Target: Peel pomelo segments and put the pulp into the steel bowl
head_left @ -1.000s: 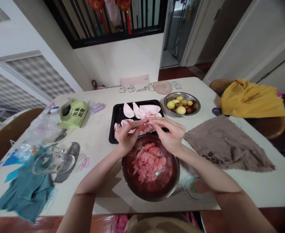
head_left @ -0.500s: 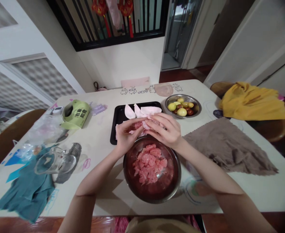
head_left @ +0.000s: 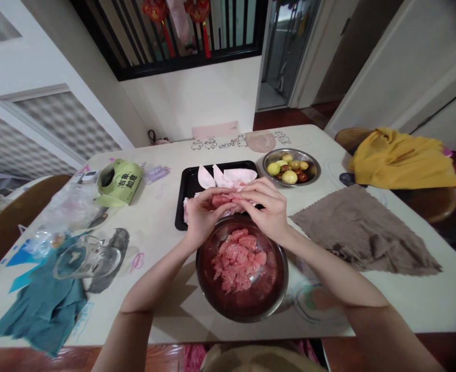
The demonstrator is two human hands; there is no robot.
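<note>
left hand (head_left: 201, 219) and right hand (head_left: 267, 211) both grip the pink fruit piece (head_left: 221, 199), now more exposed, over the steel bowl (head_left: 283, 281).

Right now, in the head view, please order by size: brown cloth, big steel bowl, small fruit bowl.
1. brown cloth
2. big steel bowl, though nearness to the camera enlarges it
3. small fruit bowl

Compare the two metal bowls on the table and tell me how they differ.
The near bowl looks larger and deeper; the far bowl smaller and shallower. The near bowl holds peeled pink fruit pieces; the far bowl holds small whole fruits, yellow-green and red. The near bowl sits under the left hand and right hand; the far bowl stands untouched beside the black tray. Both are round and shiny.
</note>
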